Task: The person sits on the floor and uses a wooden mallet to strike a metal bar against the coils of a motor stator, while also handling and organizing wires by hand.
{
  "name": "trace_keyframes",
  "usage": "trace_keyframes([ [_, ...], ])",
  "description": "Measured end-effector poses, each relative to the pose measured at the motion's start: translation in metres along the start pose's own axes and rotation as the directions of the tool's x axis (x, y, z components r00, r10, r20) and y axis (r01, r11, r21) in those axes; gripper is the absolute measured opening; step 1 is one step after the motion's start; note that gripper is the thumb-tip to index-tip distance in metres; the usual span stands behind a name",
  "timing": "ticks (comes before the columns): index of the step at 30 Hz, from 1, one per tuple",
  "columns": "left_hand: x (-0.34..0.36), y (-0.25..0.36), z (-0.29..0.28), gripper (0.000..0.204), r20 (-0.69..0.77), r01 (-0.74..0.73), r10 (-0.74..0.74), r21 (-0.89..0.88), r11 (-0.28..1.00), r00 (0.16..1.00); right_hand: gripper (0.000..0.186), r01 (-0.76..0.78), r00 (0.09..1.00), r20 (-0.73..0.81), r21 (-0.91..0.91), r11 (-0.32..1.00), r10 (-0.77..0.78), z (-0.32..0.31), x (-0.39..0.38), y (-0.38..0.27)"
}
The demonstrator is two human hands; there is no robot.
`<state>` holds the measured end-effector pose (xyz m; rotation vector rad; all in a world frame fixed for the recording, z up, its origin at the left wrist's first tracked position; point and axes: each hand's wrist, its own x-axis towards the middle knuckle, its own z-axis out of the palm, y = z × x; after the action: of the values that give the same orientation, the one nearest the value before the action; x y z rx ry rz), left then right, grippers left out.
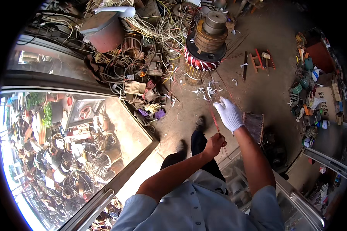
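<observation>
My bare left hand is closed around thin reddish wires in front of my body. The wires run away from me over the floor toward a standing motor part with red-and-white wrapped windings. My right hand, in a white glove, is beyond and to the right of the left. Its fingers look loosely bent and apart, beside the wires, with nothing visible in them. On top of the wound part sit a black disc, a brown spool-like coil and a metal cylinder.
Tangled cables, a reddish metal container and work gloves crowd the left. Wooden stools stand at right, near tool clutter. White scraps litter the floor. A glass door is at lower left.
</observation>
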<state>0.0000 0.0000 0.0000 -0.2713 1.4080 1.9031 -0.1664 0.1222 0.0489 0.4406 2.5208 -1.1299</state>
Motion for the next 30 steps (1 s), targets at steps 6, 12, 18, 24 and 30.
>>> trace_keyframes([
  [6, 0.016, 0.010, -0.002, 0.030, 0.139, -0.001, 0.009, -0.054, 0.999, 0.990, 0.033, -0.457, 0.884, 0.411, 0.655, 0.602, 0.223, 0.063, 0.193, 0.000],
  [12, 0.010, 0.005, -0.035, 0.030, 0.049, -0.113, 0.103, 0.319, 0.941, 0.994, 0.024, -0.470, 0.869, 0.294, 0.743, 0.476, 0.399, 0.089, 0.248, 0.007],
  [18, -0.003, -0.009, -0.098, 0.039, -0.073, -0.032, 0.067, 0.403, 0.915, 0.995, 0.020, -0.384, 0.923, 0.261, 0.687, 0.618, 0.283, 0.049, 0.188, 0.000],
  [24, 0.004, 0.055, -0.105, 0.039, -0.139, 0.224, -0.202, 0.166, 0.960, 0.970, 0.023, -0.248, 0.969, 0.156, 0.605, 0.757, 0.192, -0.004, 0.038, -0.020],
  [30, 0.033, 0.110, -0.052, 0.045, 0.051, 0.134, -0.137, 0.064, 0.989, 0.989, 0.030, 0.469, 0.842, -0.218, -0.153, 0.870, -0.493, -0.020, -0.146, 0.035],
])
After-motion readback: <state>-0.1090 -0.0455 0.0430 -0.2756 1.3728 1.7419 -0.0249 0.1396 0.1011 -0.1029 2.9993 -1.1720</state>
